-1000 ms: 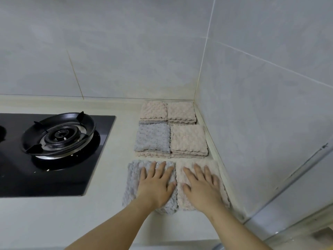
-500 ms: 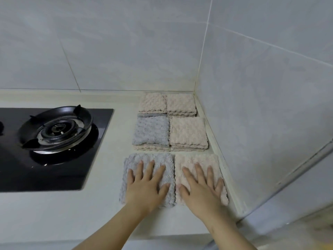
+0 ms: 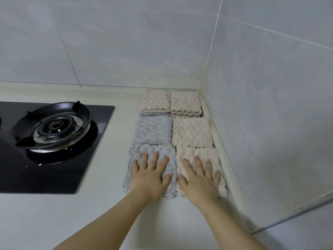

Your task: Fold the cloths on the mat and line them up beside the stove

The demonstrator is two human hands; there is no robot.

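Lying side by side at the lower centre of the frame, a folded grey cloth [image 3: 134,154] and a folded beige cloth [image 3: 212,156] are held flat on the pale countertop [image 3: 75,213], their inner edges touching. The grey cloth is covered by the left hand [image 3: 150,175] and the beige cloth by the right hand [image 3: 200,179]. Both hands are laid palm down with fingers straight and spread wide, and nothing is gripped by either. The two thumbs are seen close together at the seam between the cloths. Just above this pair in the frame, a grey stack [image 3: 153,129] and a beige stack [image 3: 191,132] are set edge to edge. A further pair is placed against the back wall: a beige-topped stack [image 3: 155,101], with a grey layer showing beneath it, and a far-corner stack [image 3: 185,101], also beige. Three rows of two are formed in the corner at centre right, the right-hand column lined along the raised ledge at the foot of the side wall [image 3: 270,105]. A strip of bare countertop is seen between the cloths and the black glass stove [image 3: 45,175] at the left of the frame, where a round burner ring [image 3: 52,123] is mounted. The back wall is faced with large grey tiles [image 3: 126,42].
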